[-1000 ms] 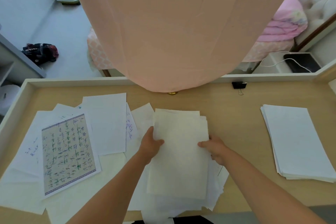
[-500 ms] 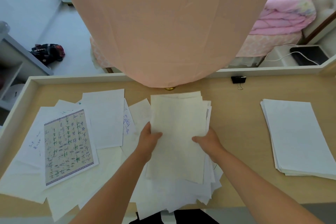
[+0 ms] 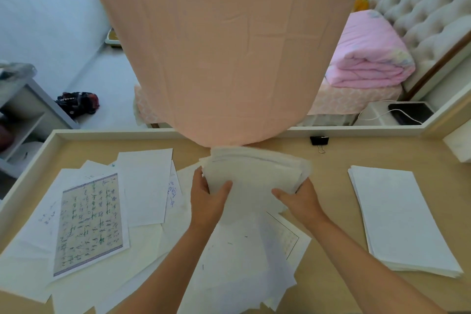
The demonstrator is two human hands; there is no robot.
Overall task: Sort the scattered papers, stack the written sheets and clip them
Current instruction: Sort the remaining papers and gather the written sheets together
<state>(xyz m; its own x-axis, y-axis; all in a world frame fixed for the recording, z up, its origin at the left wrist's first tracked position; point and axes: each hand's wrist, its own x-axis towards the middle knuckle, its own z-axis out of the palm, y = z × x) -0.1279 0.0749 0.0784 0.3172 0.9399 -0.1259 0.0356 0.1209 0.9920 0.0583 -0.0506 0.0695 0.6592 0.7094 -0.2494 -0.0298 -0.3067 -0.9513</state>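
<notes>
My left hand (image 3: 207, 197) and my right hand (image 3: 300, 200) grip the two sides of a bundle of white sheets (image 3: 254, 173), tilted up above the middle of the wooden desk (image 3: 336, 160). Loose sheets (image 3: 244, 262) lie under my forearms, one with a printed frame (image 3: 286, 234). On the left lie scattered papers (image 3: 142, 186), among them a sheet of green calligraphy (image 3: 89, 224) and pages with blue handwriting (image 3: 172, 191). A neat white stack (image 3: 400, 219) sits at the right. A black binder clip (image 3: 319, 141) rests by the far rim.
A peach cloth (image 3: 224, 46) hangs over the desk's far edge and hides the bundle's top. The desk has a raised white rim (image 3: 114, 132). Beyond it are a bed with a pink quilt (image 3: 367, 58), a black tray (image 3: 410, 112) and a grey shelf (image 3: 23, 115).
Both hands lifted the bundle off the loose sheets and carried it away from me toward the cloth, tilting it upright. The view tilted upward.
</notes>
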